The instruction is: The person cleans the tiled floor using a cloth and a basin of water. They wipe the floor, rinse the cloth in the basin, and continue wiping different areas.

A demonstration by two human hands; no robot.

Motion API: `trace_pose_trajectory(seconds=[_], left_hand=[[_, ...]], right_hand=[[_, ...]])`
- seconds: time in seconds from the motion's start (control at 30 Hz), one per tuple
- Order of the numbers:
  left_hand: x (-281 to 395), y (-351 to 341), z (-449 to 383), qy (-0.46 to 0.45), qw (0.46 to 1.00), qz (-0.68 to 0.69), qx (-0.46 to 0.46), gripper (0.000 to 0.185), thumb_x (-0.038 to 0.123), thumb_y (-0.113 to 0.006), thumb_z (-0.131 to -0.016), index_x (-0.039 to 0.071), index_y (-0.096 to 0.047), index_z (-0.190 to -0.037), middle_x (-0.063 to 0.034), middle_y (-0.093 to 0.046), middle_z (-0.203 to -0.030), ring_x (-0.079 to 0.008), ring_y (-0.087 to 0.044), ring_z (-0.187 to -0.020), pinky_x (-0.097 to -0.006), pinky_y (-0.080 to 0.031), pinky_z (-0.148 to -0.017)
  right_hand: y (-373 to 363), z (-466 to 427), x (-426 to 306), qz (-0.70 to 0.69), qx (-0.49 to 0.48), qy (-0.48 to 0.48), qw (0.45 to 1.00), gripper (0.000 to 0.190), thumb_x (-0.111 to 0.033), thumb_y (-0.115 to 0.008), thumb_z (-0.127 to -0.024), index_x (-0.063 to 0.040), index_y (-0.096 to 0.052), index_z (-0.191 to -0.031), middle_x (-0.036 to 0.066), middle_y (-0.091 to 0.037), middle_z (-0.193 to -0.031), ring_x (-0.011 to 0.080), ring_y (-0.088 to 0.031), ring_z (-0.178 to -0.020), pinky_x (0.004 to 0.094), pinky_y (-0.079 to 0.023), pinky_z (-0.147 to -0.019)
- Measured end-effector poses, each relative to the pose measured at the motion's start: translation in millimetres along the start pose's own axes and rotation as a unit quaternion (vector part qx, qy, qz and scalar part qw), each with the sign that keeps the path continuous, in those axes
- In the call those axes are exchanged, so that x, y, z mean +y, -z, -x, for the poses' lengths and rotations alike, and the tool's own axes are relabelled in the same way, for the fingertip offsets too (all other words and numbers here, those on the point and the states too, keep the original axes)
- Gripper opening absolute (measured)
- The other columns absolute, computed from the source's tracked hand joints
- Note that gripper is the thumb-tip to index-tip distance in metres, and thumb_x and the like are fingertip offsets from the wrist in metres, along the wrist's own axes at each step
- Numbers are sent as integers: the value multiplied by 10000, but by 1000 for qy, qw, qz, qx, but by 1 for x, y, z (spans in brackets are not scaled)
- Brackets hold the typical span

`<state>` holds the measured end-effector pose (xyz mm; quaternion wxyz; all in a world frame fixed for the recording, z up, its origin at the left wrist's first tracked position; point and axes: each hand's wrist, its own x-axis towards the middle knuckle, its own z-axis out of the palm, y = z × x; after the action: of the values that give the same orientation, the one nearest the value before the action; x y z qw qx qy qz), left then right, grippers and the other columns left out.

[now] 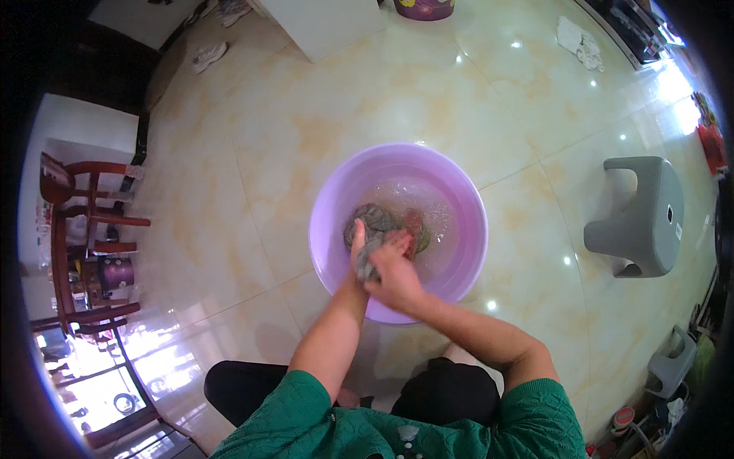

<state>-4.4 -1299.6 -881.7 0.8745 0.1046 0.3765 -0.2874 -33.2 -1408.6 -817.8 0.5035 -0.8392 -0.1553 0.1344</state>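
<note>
A round light-purple plastic basin stands on the floor before me, with cloudy, bubbly water in it. My left hand is over its near side, fingers pointing away from me, holding a wet grey cloth. Against the same cloth presses my right hand, blurred, its fingers spread over the bunched fabric. More dark grey cloth lies in the water just beyond. Beside it are a reddish-brown item and something greenish, both partly hidden and hard to make out.
A grey plastic stool is on the tiled floor to the right. White cloth lies at the far right, a shoe at the far left. Red-brown wooden chairs line the left side. A smaller grey stool sits at lower right.
</note>
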Motion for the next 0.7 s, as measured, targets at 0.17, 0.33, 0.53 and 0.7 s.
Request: trace_pose_trajectory(seconds=[0.17, 0.33, 0.53, 0.7], left_hand=[[-11, 1, -14, -87, 905, 38, -415, 505, 338, -389, -965, -4, -372, -1336, -181, -431, -1364, -336, -395, -1277, -478, -308, -1083], [-8, -6, 0, -138, 985, -89, -50, 474, 397, -353, -975, 74, -451, -1309, -112, -464, -1366, -294, -437, -1248, -493, -290, -1083], [-3, -23, 19, -231, 968, -100, -14, 581, 553, -336, -949, 145, -415, -1355, -112, -466, -1365, -310, -423, -1264, -497, -280, -1088], [-24, -7, 14, -153, 984, -88, -37, 449, 298, -431, -949, 79, -405, -1340, -144, -461, -1342, -307, -455, -1220, -435, -347, -1061]], right_hand=[[-11, -39, 8, 235, 190, -50, 952, 432, -340, -651, -782, -5, -546, -1034, 215, -534, -1052, 404, -553, -998, 485, -459, -845], [8, -85, 56, 25, 237, -235, 942, 355, -257, -627, -803, -3, -523, -1027, 222, -538, -1071, 401, -527, -1034, 472, -439, -874], [-20, -14, 0, 116, 186, 10, 976, 399, -125, -688, -725, 3, -513, -1060, 220, -528, -1073, 402, -506, -1068, 513, -400, -874], [-2, -70, 32, 9, 58, -212, 976, 382, -235, -643, -784, -35, -556, -1097, 192, -552, -1141, 413, -523, -1089, 572, -413, -865]])
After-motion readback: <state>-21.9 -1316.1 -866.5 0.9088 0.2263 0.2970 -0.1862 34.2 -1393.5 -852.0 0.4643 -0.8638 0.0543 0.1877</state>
